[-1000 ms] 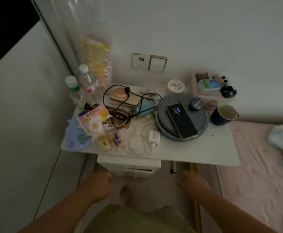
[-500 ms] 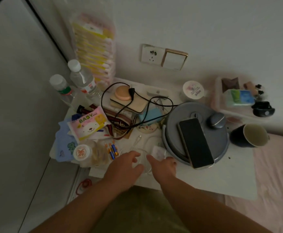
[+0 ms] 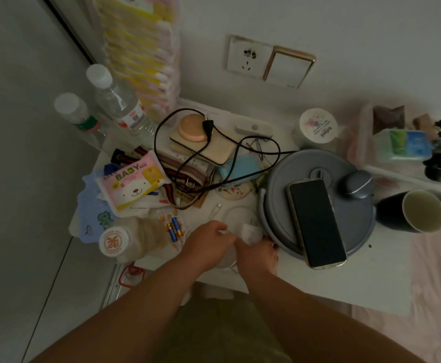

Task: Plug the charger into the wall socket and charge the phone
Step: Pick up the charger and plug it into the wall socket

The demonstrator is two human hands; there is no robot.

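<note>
A white charger block (image 3: pixel 251 231) lies on the white table (image 3: pixel 366 281), just left of a grey round lid. My right hand (image 3: pixel 257 255) closes its fingers around the block. My left hand (image 3: pixel 207 244) pinches the white cable (image 3: pixel 230 213) beside it; the cable loops away on the table and ends in a small plug (image 3: pixel 219 205). The phone (image 3: pixel 316 222) lies dark, face up, on the grey round lid (image 3: pixel 279 218). The white wall socket (image 3: pixel 248 57) sits on the wall above the table's back edge, with nothing plugged in.
A switch (image 3: pixel 289 68) adjoins the socket. A tangled black cord (image 3: pixel 214 153), a baby wipes pack (image 3: pixel 133 183), batteries (image 3: pixel 173 226), two water bottles (image 3: pixel 117 100), a jar (image 3: pixel 317 127) and a dark mug (image 3: pixel 416 212) crowd the table. A pink bed (image 3: pixel 437 297) lies at the right.
Both hands rose from below the table edge to the charger and cable. The right hand closed on the block, the left on the cable. The phone's screen went dark. The view moved closer.
</note>
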